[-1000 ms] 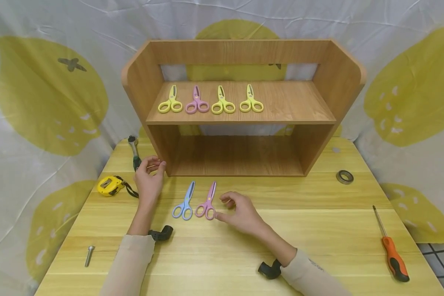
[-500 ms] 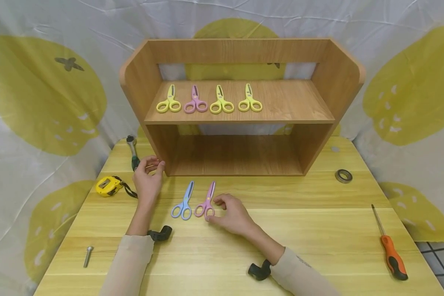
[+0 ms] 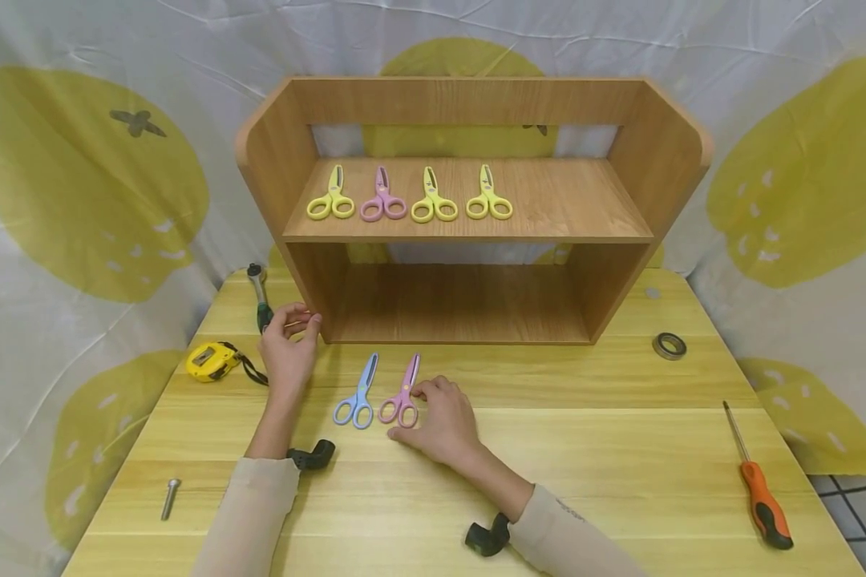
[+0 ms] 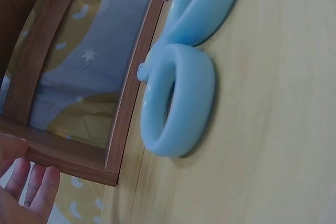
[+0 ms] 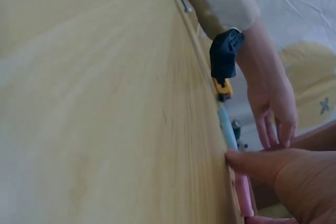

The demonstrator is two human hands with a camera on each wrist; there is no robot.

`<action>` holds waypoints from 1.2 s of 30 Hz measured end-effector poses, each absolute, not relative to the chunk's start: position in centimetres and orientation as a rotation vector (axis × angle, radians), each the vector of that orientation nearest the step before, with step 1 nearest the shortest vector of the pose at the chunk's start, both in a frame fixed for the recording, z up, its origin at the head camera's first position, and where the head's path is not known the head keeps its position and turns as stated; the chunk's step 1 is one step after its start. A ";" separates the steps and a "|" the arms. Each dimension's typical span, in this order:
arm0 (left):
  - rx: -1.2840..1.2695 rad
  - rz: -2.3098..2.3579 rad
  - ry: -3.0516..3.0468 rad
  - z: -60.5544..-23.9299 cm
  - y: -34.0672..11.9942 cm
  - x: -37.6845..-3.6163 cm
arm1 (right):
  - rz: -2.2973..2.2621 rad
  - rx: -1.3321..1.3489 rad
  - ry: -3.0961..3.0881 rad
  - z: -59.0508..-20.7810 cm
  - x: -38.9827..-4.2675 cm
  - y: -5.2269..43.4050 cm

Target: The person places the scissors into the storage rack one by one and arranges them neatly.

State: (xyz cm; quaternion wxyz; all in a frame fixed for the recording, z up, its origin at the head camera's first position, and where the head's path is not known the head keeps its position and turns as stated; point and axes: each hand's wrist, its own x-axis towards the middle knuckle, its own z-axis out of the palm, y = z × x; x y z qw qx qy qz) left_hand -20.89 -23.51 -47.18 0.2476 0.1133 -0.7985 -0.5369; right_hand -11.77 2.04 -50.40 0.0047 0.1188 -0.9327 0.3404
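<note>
Pink scissors (image 3: 402, 398) lying flat on the wooden table (image 3: 621, 449) beside the blue scissors (image 3: 358, 397), being pinched at the handle rings by the right hand (image 3: 439, 418), probably for lifting, while resting the left hand (image 3: 289, 349), fingers relaxed and holding nothing, near the shelf (image 3: 469, 232) corner.

Staged tabletop set: printed backdrop cloth (image 3: 79, 200), wooden shelf (image 3: 469, 232), scattered screwdriver (image 3: 758, 481), tape measure (image 3: 209, 361).

Yellow wooden table (image 3: 621, 449) with shelf unit (image 3: 469, 208), blue scissors (image 3: 358, 394), pink scissors (image 3: 402, 397), screwdriver (image 3: 758, 485), tape measure (image 3: 209, 361)
</note>
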 end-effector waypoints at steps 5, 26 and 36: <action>0.308 -1.453 -2.170 -47.3 -23.4 -21.0 | 1.092 0.324 -2.897 -50.1 -11.9 2.0; 0.318 -1.478 -2.177 -47.5 -23.4 -20.9 | 1.687 0.292 -2.888 -48.1 -13.2 5.9; 0.318 -1.470 -2.180 -47.4 -23.6 -20.9 | 1.787 0.244 -2.837 -47.8 -13.4 8.5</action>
